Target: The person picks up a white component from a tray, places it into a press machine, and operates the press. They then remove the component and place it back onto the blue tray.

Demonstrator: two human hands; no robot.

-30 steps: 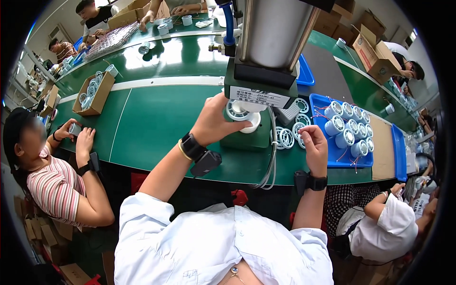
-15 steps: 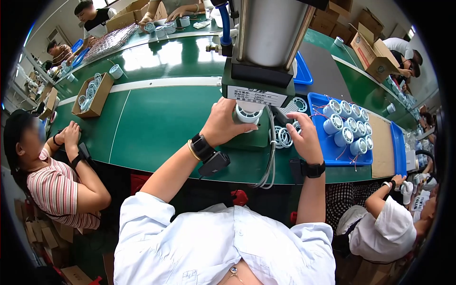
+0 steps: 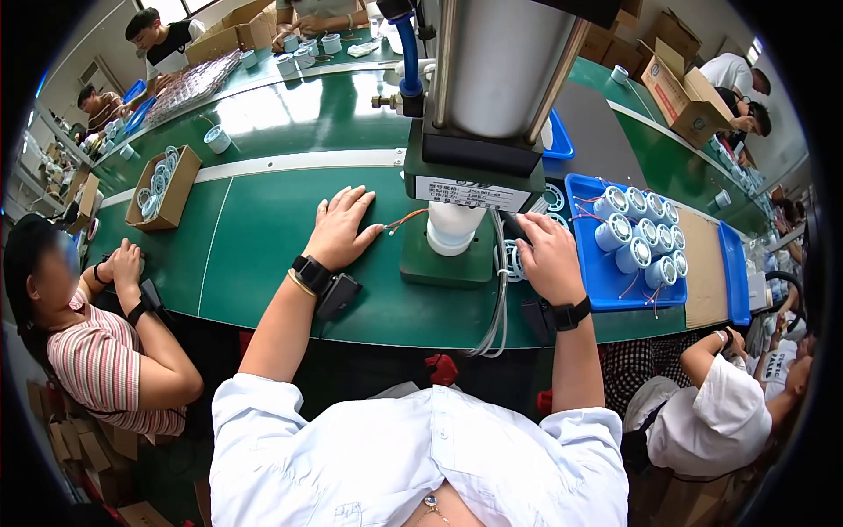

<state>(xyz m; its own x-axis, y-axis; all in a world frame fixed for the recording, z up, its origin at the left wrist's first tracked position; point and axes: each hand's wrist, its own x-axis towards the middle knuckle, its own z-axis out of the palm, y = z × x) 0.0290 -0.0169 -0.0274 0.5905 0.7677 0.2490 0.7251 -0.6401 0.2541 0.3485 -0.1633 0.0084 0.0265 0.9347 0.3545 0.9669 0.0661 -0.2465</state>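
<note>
A light-blue round housing (image 3: 449, 244) stands upright on the green base block (image 3: 446, 270) of a press. The white ram (image 3: 456, 216) of the press is down against its top. Red and yellow wires (image 3: 406, 219) stick out leftward from the housing toward my left thumb. My left hand (image 3: 342, 230) lies on the green table left of the press, fingers spread, the thumb close to the wire ends; I cannot tell if it touches them. My right hand (image 3: 551, 262) is open just right of the press, fingers stretched forward beside several light-blue rings (image 3: 513, 261) and grey cables.
The press cylinder (image 3: 492, 70) rises at centre. A blue tray (image 3: 580, 294) with several wired housings stands at right, by a cardboard sheet (image 3: 707, 272). A cardboard box (image 3: 180, 198) of rings lies at left. A person (image 3: 118, 351) sits left, another (image 3: 702, 413) right.
My left hand has let go of the housing and moved left onto the table. The ram has come down onto the housing. My right hand has shifted slightly left, closer to the press.
</note>
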